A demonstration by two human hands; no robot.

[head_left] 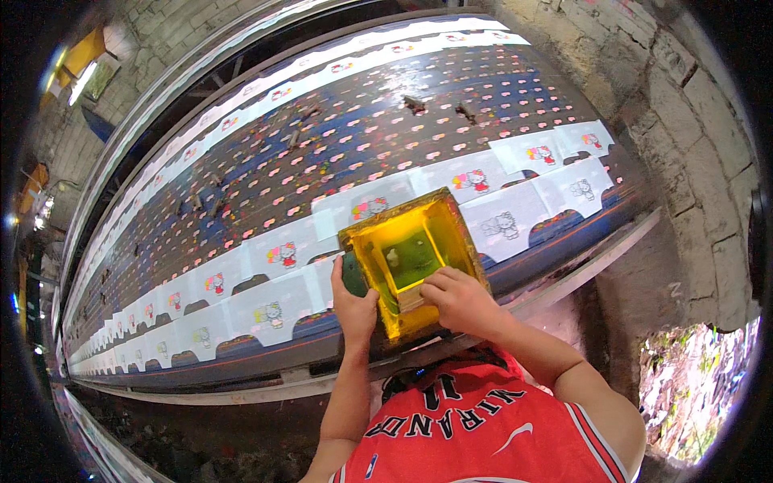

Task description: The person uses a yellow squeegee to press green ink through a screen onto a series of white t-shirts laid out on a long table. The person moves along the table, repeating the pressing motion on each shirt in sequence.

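Observation:
A yellow screen printing frame (465,241) lies tilted over the near row of white cut fabric pieces (503,223). Greenish mesh shows in the middle of it. My left hand (354,304) is closed around its left side, thumb toward the near corner. Inside the frame, near its front right, my right hand (460,302) grips a squeegee (411,300), a flat pale-brown strip partly hidden by the fingers. Pieces right of the frame bear a grey outline of a cartoon cat; several on the left carry paler yellow-green prints.
A long dark printing table (266,173) curves away to the left, speckled with small pink and red print marks. Another row of printed white pieces (278,94) runs along its far side. Dark scraps (413,104) lie on top. A block wall (672,121) stands at the right.

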